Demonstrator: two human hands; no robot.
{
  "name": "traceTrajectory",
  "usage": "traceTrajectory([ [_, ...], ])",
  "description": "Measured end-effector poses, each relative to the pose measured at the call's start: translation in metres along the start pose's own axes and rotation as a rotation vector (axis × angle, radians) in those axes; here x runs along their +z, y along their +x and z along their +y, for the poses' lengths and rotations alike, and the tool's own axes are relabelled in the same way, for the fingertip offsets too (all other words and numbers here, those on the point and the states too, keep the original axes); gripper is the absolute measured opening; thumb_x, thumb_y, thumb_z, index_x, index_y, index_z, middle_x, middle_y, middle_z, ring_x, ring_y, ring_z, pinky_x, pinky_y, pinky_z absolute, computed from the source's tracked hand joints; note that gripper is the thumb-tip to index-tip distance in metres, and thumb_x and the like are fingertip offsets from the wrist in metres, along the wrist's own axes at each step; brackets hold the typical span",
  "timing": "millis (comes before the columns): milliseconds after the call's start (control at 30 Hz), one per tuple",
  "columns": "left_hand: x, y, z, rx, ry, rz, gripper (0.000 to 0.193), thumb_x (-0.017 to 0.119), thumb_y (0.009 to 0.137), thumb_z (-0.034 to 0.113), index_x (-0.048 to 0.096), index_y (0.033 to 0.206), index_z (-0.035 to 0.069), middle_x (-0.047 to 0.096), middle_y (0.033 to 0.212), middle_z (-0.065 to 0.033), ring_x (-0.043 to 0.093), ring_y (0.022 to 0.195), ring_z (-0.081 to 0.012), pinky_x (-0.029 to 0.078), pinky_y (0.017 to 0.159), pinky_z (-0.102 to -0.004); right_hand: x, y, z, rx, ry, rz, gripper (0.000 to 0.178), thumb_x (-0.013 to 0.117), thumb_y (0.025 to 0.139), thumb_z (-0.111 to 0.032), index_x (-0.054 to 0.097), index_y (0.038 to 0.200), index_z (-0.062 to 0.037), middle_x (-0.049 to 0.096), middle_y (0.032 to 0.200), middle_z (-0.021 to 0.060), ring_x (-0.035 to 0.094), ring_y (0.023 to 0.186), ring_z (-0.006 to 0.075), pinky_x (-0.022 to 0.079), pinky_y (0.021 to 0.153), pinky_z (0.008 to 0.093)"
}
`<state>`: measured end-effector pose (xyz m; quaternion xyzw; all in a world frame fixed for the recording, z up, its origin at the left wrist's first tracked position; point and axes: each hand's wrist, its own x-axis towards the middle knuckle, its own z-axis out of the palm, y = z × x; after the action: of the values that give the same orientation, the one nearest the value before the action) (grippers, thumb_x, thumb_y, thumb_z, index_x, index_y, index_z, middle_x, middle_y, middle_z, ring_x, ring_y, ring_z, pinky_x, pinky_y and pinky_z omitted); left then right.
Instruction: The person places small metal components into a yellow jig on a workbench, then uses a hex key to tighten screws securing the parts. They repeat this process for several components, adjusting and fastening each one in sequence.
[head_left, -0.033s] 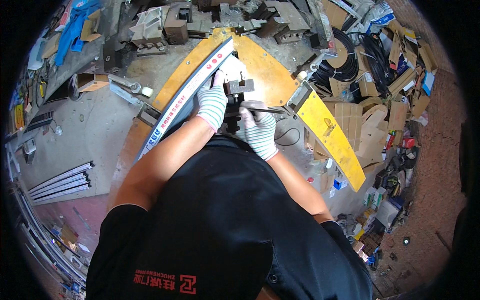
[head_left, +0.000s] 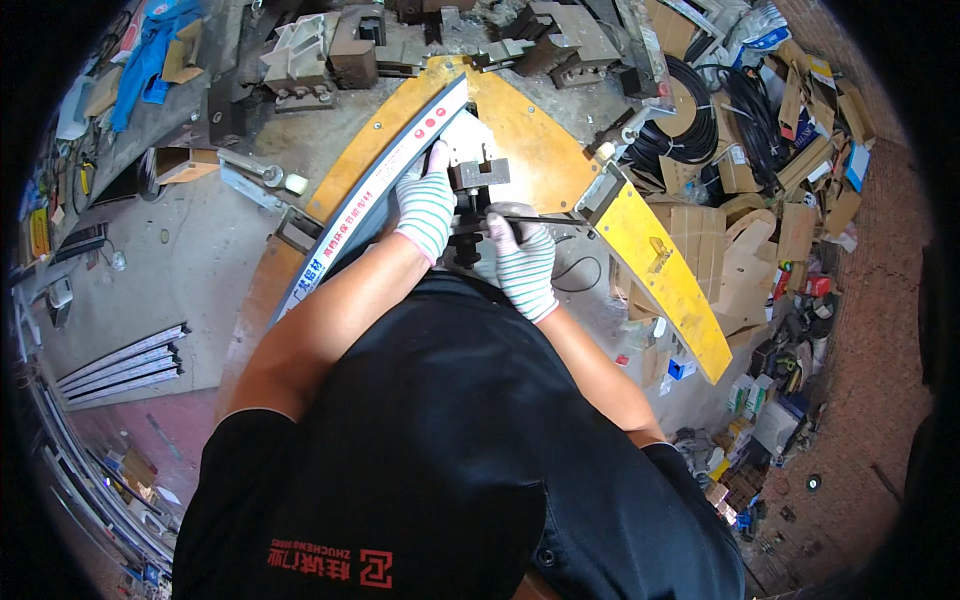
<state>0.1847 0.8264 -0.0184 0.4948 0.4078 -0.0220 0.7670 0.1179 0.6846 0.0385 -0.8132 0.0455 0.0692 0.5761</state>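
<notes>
A long metal profile [head_left: 370, 192] with a white printed film strip slants across a yellow-orange machine table [head_left: 545, 150]. My left hand [head_left: 426, 210], in a white glove with green stripes, grips its right side with the thumb pointing along it. The fingertips are hidden. My right hand [head_left: 525, 258], gloved alike, is closed around a dark thin bar [head_left: 540, 220] beside the machine's black centre mechanism [head_left: 466, 222]. A grey metal clamp block [head_left: 480, 174] sits just ahead of both hands, apart from them.
A yellow machine wing [head_left: 663, 272] juts out to the right. Heavy metal blocks [head_left: 352, 52] line the far side. Black cable coils [head_left: 690, 115] and cardboard [head_left: 690, 240] lie at right. Several profiles [head_left: 125, 362] rest at left. A thin cable [head_left: 580, 288] loops near my right hand.
My right hand has shifted very slightly to the right. My left hand and the metal profile look almost the same.
</notes>
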Motion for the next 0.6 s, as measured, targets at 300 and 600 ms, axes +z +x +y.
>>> traceTrajectory([
  [300, 0.001, -0.011, 0.016, -0.092, 0.099, 0.013, 0.054, 0.069, 0.097, 0.042, 0.065, 0.130, -0.001, 0.069, 0.127, -0.0116, 0.065, 0.108, -0.0237, 0.048, 0.096, -0.0339, -0.017, 0.012, 0.024, 0.405, 0.742, -0.023, 0.025, 0.064, 0.102, -0.022, 0.064, 0.116, -0.0004, 0.071, 0.099, 0.0092, 0.070, 0.083, 0.0172, 0.058, 0.071, 0.0301],
  [600, 0.004, -0.028, 0.029, -0.105, 0.012, 0.007, 0.050, 0.070, 0.097, 0.040, 0.066, 0.128, 0.001, 0.069, 0.104, -0.0049, 0.054, 0.066, -0.0103, 0.045, 0.055, -0.0259, -0.012, 0.004, 0.000, -0.264, -0.165, -0.075, 0.016, 0.064, 0.100, -0.014, 0.067, 0.107, 0.0006, 0.070, 0.084, 0.0107, 0.068, 0.072, 0.0168, 0.055, 0.070, 0.0297],
])
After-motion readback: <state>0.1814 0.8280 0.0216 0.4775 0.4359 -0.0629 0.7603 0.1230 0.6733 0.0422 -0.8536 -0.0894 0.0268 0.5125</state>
